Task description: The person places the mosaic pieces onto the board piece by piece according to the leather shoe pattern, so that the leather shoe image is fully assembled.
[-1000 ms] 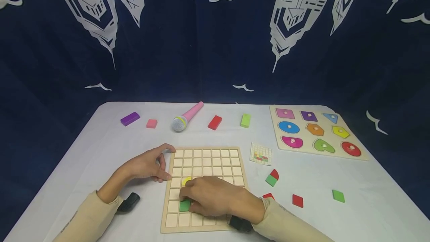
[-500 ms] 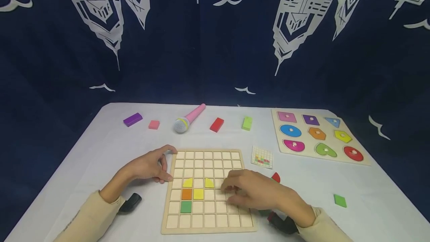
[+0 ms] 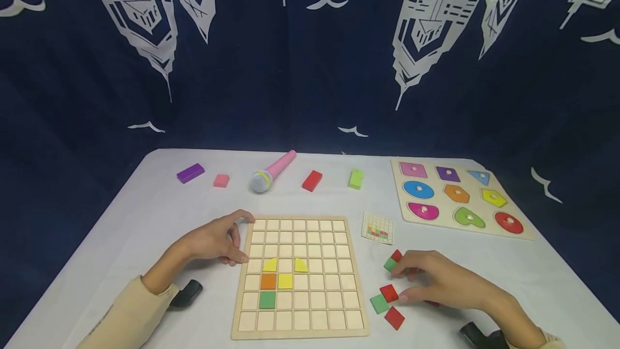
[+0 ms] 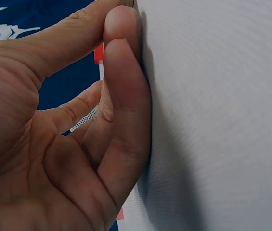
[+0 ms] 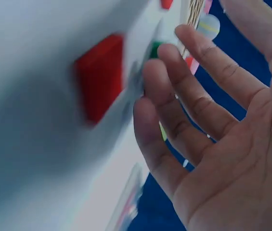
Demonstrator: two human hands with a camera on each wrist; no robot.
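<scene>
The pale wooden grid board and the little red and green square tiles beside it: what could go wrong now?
The person's right hand might knock the green square tile if it picks up the red square tile by its thumb, since they lie close together. The left hand touches the board at its left edge, so a push could slide it.

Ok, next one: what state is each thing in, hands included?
Board: flat on the table, partly filled, five tiles in it
Left hand: touching the board's left edge
Loose tiles: on the table, off the board
Right hand: fingers loosely bent, by the loose tiles
Microphone: lying on its side
Card: pattern showing
Shape puzzle: nine shapes in place
</scene>
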